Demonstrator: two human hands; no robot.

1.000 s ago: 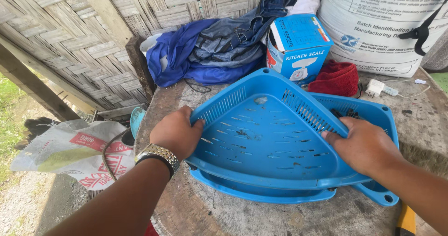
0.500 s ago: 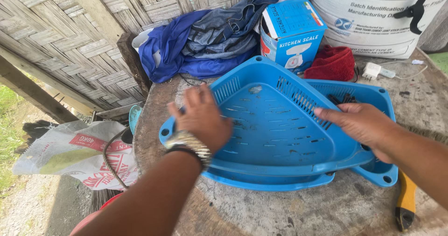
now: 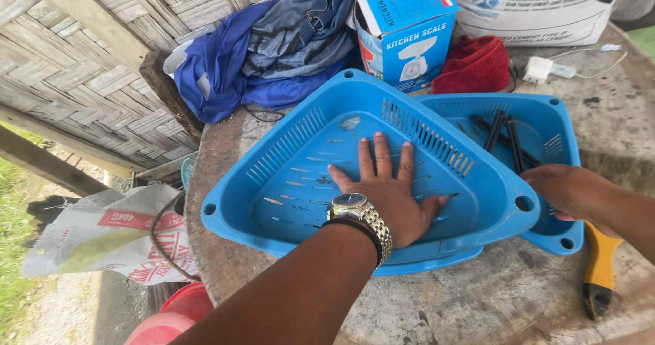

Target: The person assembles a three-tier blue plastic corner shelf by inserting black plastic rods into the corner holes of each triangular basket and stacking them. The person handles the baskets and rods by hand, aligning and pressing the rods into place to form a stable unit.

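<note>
From the head view, a blue triangular slotted tray lies on a round stone table, stacked over other blue trays that stick out to the right. The left hand, a watch on its wrist, rests flat inside the top tray with fingers spread. The right hand touches the right tray's near edge; its grip cannot be told. Far off lie blue clothes, a box and a red cloth. A yellow-handled tool lies near right.
</note>
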